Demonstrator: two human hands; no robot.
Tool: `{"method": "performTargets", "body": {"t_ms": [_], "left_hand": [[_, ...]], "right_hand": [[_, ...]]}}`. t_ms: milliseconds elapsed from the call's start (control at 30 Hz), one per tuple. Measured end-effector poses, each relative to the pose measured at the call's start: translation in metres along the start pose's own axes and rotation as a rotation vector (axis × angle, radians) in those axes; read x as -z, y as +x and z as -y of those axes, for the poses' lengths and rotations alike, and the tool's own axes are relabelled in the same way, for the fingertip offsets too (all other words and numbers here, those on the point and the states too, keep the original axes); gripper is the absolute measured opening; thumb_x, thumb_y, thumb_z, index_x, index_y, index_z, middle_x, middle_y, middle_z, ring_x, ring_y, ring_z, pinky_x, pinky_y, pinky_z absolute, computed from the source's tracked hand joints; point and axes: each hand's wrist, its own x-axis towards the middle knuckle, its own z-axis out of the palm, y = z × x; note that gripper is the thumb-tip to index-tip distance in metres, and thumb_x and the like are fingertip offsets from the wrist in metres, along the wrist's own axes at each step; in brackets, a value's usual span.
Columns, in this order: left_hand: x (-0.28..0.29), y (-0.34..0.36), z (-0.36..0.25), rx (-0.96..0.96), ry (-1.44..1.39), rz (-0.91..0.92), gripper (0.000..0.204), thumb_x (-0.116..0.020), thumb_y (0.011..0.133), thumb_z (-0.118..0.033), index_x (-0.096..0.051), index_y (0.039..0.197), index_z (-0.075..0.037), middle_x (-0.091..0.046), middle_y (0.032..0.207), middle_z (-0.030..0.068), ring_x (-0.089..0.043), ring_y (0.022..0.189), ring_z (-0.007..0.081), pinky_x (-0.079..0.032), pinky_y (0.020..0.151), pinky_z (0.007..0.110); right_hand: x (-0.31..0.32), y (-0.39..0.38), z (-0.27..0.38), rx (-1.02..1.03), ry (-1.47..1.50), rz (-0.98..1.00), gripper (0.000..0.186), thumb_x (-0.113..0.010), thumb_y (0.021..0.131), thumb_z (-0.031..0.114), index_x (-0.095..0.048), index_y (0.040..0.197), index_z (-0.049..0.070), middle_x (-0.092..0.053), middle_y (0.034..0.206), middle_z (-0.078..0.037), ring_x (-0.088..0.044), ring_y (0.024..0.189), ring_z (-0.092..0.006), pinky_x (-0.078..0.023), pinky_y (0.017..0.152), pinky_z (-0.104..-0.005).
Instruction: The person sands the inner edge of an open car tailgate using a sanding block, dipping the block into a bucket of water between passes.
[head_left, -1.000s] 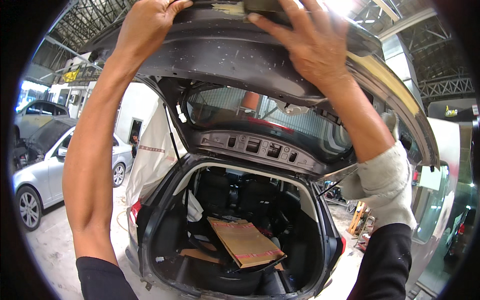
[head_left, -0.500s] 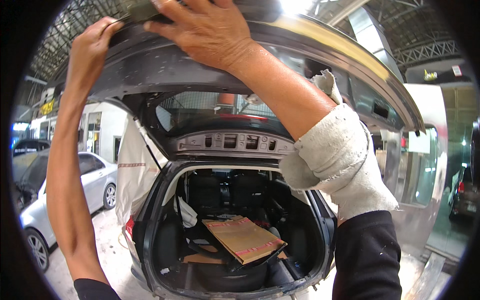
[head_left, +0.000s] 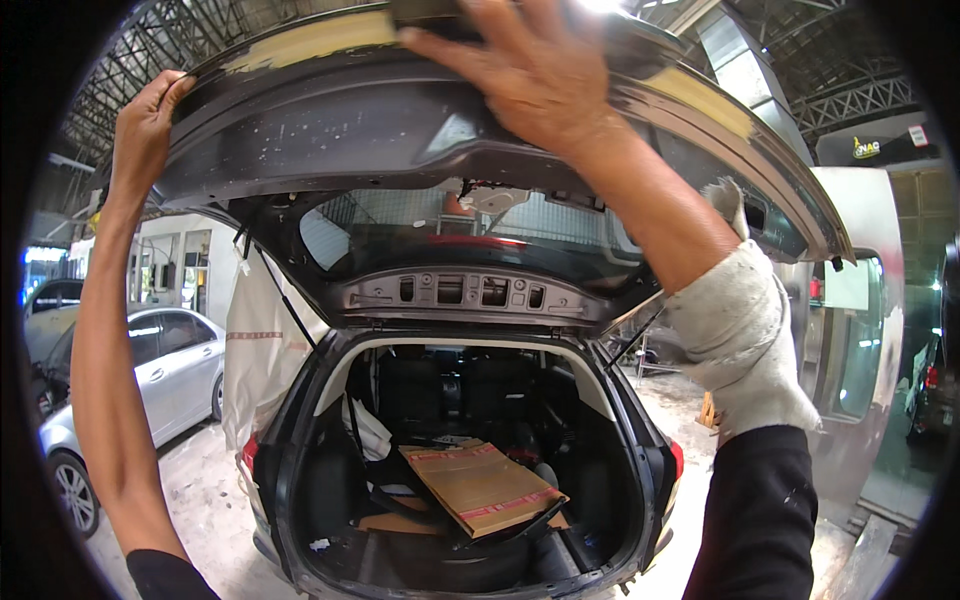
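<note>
A dark grey car tailgate is raised overhead, with yellowish filler-like patches along its outer edge. My left hand has its fingers curled over the left end of that edge. At the top of the view my right hand, slightly blurred, lies over a dark flat block against the edge, thumb stretched out to the left. The upper fingertips are cut off by the frame, and most of the block is hidden under the hand. A frayed light grey cloth sleeve wraps my right forearm.
Below is the open cargo bay with a flat piece of cardboard and loose dark parts. A white cover sheet hangs at the car's left. A silver car stands farther left. Metal-framed panels stand at right.
My right hand has slid right along the tailgate edge with the dark block, uncovering a yellowish patch between my hands. My left hand sits a little lower and farther left in view.
</note>
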Motion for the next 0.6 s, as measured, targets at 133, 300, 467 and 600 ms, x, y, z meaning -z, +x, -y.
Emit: {"method": "performTargets", "body": {"t_ms": [133,300,467,600], "left_hand": [[-0.001,-0.01,0.008,0.038,-0.018,-0.024,0.032,-0.056,0.101,-0.034,-0.067,0.108,-0.006,-0.068,0.089,0.0031,-0.055,0.08,0.0067,-0.046,0.077,0.025],[0.001,0.0,0.003,0.039,0.001,0.032,0.032,-0.055,0.101,-0.035,-0.066,0.108,-0.005,-0.065,0.085,0.004,-0.053,0.078,0.0072,-0.046,0.076,0.024],[-0.002,0.002,0.0,0.031,0.005,0.014,0.033,-0.055,0.101,-0.035,-0.065,0.106,-0.005,-0.064,0.083,0.0047,-0.052,0.078,0.0072,-0.045,0.076,0.024],[-0.008,0.001,0.01,0.053,-0.008,0.016,0.034,-0.054,0.101,-0.037,-0.065,0.108,-0.005,-0.065,0.085,0.0048,-0.053,0.079,0.0068,-0.045,0.076,0.024]], "right_hand": [[0.017,-0.043,-0.026,0.067,-0.175,0.112,0.048,-0.057,0.089,0.014,-0.064,0.128,0.042,-0.054,0.132,0.001,-0.048,0.12,-0.0182,-0.03,0.097,-0.0362],[0.065,-0.146,-0.109,-0.047,-0.145,0.024,0.043,-0.065,0.086,0.016,-0.069,0.121,0.039,-0.058,0.123,-0.002,-0.051,0.111,-0.0188,-0.034,0.093,-0.0358],[-0.002,-0.053,-0.027,0.001,-0.157,-0.033,0.054,-0.056,0.09,0.009,-0.061,0.132,0.044,-0.055,0.124,-0.003,-0.049,0.117,-0.0213,-0.031,0.093,-0.0384],[0.002,-0.005,-0.017,0.027,0.125,-0.076,0.041,-0.059,0.08,0.014,-0.068,0.12,0.017,-0.052,0.135,-0.015,-0.052,0.114,-0.0313,-0.046,0.094,-0.0424]]}}
